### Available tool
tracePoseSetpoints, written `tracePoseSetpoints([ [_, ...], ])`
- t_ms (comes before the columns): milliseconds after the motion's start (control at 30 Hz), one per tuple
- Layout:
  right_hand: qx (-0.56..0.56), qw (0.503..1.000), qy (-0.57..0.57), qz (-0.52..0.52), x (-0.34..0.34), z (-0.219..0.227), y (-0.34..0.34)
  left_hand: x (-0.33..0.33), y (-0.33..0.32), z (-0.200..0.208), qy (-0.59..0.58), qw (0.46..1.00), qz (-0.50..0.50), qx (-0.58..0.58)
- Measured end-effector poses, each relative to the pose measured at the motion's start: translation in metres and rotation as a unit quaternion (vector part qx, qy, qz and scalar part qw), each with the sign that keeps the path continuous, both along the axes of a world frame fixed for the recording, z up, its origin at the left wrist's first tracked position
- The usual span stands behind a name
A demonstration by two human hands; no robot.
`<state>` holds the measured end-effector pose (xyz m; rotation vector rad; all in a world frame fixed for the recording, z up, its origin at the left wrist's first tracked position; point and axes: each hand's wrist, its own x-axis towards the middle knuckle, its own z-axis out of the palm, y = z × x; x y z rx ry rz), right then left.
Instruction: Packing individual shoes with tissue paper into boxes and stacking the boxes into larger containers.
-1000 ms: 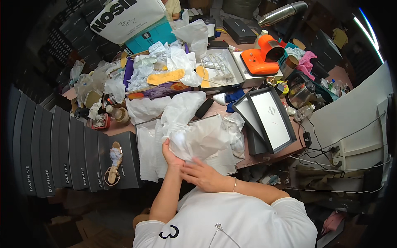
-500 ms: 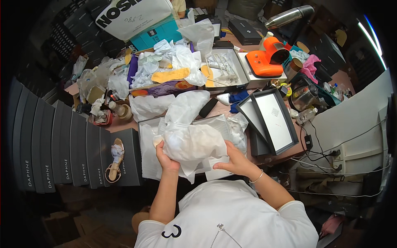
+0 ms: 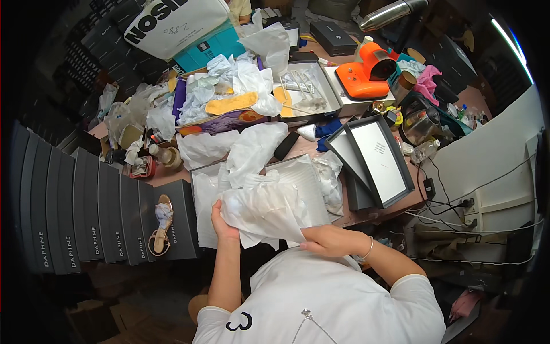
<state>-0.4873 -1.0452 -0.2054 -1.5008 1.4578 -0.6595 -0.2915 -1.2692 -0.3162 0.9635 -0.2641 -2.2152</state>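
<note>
A bundle of white tissue paper (image 3: 263, 207) lies between my hands, over an open shoe box (image 3: 314, 203) lined with ribbed white sheet. What the paper covers is hidden. My left hand (image 3: 225, 225) is closed round the bundle's left end, thumb along its side. At the lower right corner, my right hand (image 3: 329, 240) pinches the paper's edge, fingers together. More crumpled tissue (image 3: 255, 150) spreads over the box's far side. To the left, a strappy sandal (image 3: 162, 223) with pale wrapping at its middle rests on a dark grey shoe box (image 3: 182, 200).
A row of dark grey shoe boxes (image 3: 80, 212) stands at the left. On the right are an opened dark box (image 3: 381, 163) and a transparent bottle (image 3: 425, 150). Behind sit a paper-filled carton (image 3: 229, 118) and an orange device (image 3: 364, 77). Cables (image 3: 452, 200) hang at the right.
My right hand has turned and moved down and nearer me, drawing the tissue's right edge down and closing on it. My left hand keeps hold, and the bundle lies flatter and lower.
</note>
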Motion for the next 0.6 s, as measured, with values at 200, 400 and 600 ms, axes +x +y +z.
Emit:
tracePoseSetpoints([
  [200,0.107,0.937,-0.283,-0.176,-0.016,-0.045,-0.009,-0.028,0.027,0.051,-0.034,0.997,-0.043,-0.051],
  [400,-0.055,0.938,-0.266,-0.218,0.000,-0.055,-0.018,-0.024,0.044,0.060,-0.003,0.952,-0.237,-0.196],
  [600,-0.061,0.908,-0.249,-0.331,-0.036,-0.067,0.043,-0.005,0.033,0.031,-0.107,0.862,-0.441,-0.227],
])
